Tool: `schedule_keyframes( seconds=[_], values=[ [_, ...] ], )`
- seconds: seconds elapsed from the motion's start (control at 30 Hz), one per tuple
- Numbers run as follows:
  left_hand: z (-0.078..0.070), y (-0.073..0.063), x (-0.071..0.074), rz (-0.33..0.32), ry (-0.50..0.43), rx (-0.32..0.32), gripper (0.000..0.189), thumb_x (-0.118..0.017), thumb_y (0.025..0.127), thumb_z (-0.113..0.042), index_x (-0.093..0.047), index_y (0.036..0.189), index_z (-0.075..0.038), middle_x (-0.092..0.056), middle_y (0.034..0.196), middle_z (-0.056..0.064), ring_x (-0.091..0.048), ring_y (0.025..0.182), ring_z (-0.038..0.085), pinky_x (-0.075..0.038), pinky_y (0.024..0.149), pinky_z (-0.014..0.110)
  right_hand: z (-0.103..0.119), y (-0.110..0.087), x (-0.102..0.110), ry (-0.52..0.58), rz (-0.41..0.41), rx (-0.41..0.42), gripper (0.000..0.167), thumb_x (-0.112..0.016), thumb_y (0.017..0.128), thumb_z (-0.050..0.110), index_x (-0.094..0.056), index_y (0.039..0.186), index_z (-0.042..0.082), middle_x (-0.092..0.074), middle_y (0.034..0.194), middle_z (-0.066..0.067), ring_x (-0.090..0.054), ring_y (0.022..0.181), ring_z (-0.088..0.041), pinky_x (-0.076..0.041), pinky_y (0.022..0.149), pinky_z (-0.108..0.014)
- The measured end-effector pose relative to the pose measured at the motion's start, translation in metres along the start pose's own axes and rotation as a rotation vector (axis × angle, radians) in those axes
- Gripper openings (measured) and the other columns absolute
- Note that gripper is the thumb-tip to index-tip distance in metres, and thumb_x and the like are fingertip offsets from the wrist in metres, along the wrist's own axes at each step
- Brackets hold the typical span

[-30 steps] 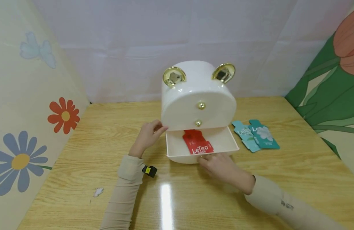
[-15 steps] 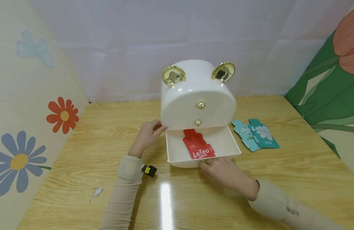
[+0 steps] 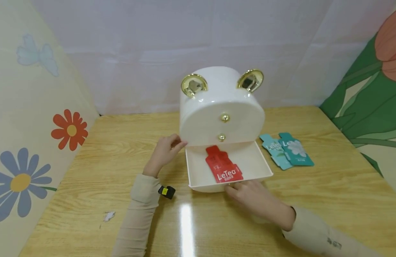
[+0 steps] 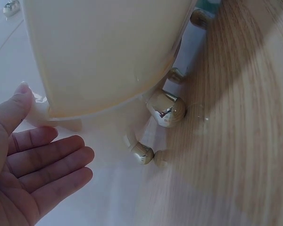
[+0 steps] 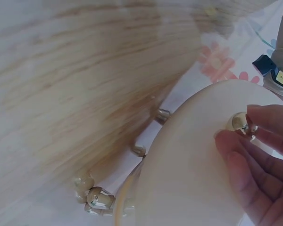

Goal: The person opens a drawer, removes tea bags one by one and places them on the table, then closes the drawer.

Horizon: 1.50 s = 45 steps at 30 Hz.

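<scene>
A white drawer box [image 3: 223, 103] with gold ears stands on the wooden table. Its bottom drawer [image 3: 251, 167] is pulled out toward the person. Inside lies a red LeTea sachet [image 3: 225, 166], flat on the drawer floor. My right hand [image 3: 257, 200] is at the drawer front. Thumb and fingers pinch the drawer's round gold knob [image 5: 239, 122], seen in the right wrist view. My left hand [image 3: 164, 153] holds the lower left corner of the box between thumb and index finger. Its other fingers [image 4: 56, 169] stretch out beside the box, bent slightly.
Two teal LeTea sachets [image 3: 297, 150] overlap on the table to the right of the box. A small white patch [image 3: 109, 216] marks the table at the left. Gold ball feet [image 4: 167, 108] stand under the box. Painted panels flank both sides, and a pale cloth hangs behind.
My right hand has drawn the bottom drawer further out toward the person, and the red sachet has come forward with it. The left hand stays at the corner of the box.
</scene>
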<state>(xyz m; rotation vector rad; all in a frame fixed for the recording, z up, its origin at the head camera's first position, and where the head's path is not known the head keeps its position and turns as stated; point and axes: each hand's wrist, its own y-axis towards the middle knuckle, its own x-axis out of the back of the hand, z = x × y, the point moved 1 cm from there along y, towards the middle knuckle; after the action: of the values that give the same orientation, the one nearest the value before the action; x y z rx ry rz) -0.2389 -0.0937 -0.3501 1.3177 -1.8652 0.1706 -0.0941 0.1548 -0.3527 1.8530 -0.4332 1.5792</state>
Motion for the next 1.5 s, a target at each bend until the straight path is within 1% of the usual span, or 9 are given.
schedule_keyframes(
  seconds=[0.2,0.43,0.53,0.7,0.87,1.0,1.13,1.23,1.5],
  values=[
    [-0.001,-0.001,0.0,0.001,0.003,-0.001,0.02,-0.056,0.091,-0.019,-0.062,0.088,0.0,-0.064,0.08,0.009,-0.058,0.073,0.019,-0.05,0.067,0.032,0.006,-0.001,0.002,-0.018,0.045,-0.002,0.016,-0.071,0.075,0.01,-0.063,0.089,0.008,-0.063,0.074,-0.004,-0.055,0.055,-0.016,-0.042,0.043,-0.025],
    [-0.001,0.0,0.001,-0.009,0.009,-0.009,0.02,-0.056,0.091,-0.019,-0.062,0.088,0.0,-0.064,0.079,0.009,-0.058,0.073,0.019,-0.05,0.068,0.033,0.01,-0.002,-0.001,-0.043,-0.002,0.011,0.018,-0.072,0.073,0.009,-0.063,0.088,0.009,-0.063,0.075,-0.004,-0.056,0.054,-0.017,-0.041,0.041,-0.026],
    [-0.001,0.0,0.001,-0.011,0.008,-0.013,0.02,-0.056,0.091,-0.019,-0.062,0.088,0.0,-0.064,0.079,0.009,-0.058,0.073,0.019,-0.05,0.068,0.033,0.01,-0.002,0.0,0.0,0.016,-0.014,0.018,-0.072,0.074,0.01,-0.063,0.09,0.008,-0.065,0.077,-0.004,-0.057,0.056,-0.017,-0.044,0.044,-0.026],
    [-0.002,-0.001,0.002,-0.007,0.006,-0.009,0.02,-0.056,0.092,-0.019,-0.062,0.088,0.0,-0.064,0.079,0.009,-0.057,0.073,0.02,-0.05,0.068,0.033,0.009,-0.001,0.006,0.159,0.026,-0.055,0.017,-0.072,0.076,0.013,-0.062,0.09,0.01,-0.066,0.079,-0.003,-0.059,0.059,-0.014,-0.049,0.051,-0.026],
    [-0.001,-0.001,0.002,-0.006,0.006,-0.01,0.02,-0.056,0.092,-0.02,-0.062,0.089,0.0,-0.064,0.08,0.009,-0.058,0.074,0.02,-0.05,0.069,0.033,0.003,0.002,0.015,0.277,-0.03,-0.041,0.009,-0.071,0.076,0.008,-0.064,0.08,0.011,-0.065,0.07,0.004,-0.057,0.056,-0.006,-0.046,0.049,-0.022],
    [0.0,-0.001,0.002,-0.008,0.015,-0.015,0.021,-0.056,0.092,-0.02,-0.062,0.088,-0.001,-0.063,0.078,0.008,-0.055,0.07,0.018,-0.049,0.065,0.031,-0.01,0.007,0.029,0.294,-0.123,-0.022,0.008,-0.071,0.076,0.006,-0.065,0.077,0.011,-0.063,0.067,0.007,-0.056,0.055,-0.002,-0.047,0.049,-0.018],
    [0.001,0.0,0.001,-0.012,0.022,-0.024,0.021,-0.057,0.091,-0.021,-0.062,0.085,-0.001,-0.062,0.075,0.006,-0.053,0.067,0.017,-0.047,0.062,0.029,-0.028,0.013,0.047,0.275,-0.186,-0.06,0.007,-0.07,0.077,0.007,-0.065,0.08,0.009,-0.053,0.058,0.012,-0.042,0.05,0.003,-0.038,0.044,-0.014],
    [0.002,0.0,0.0,-0.015,0.024,-0.03,0.021,-0.057,0.091,-0.021,-0.062,0.084,-0.002,-0.061,0.073,0.006,-0.053,0.066,0.016,-0.047,0.061,0.029,-0.039,0.019,0.055,0.269,-0.162,-0.108,0.007,-0.07,0.078,0.008,-0.065,0.083,0.008,-0.047,0.056,0.014,-0.036,0.049,0.003,-0.034,0.043,-0.015],
    [-0.001,-0.001,0.001,-0.002,0.017,-0.012,0.022,-0.056,0.091,-0.022,-0.062,0.087,-0.001,-0.063,0.077,0.007,-0.055,0.07,0.018,-0.049,0.065,0.031,-0.054,0.039,0.056,0.294,-0.042,-0.182,0.009,-0.072,0.078,0.01,-0.065,0.083,0.008,-0.049,0.058,0.011,-0.04,0.05,-0.002,-0.038,0.046,-0.019]
  ],
)
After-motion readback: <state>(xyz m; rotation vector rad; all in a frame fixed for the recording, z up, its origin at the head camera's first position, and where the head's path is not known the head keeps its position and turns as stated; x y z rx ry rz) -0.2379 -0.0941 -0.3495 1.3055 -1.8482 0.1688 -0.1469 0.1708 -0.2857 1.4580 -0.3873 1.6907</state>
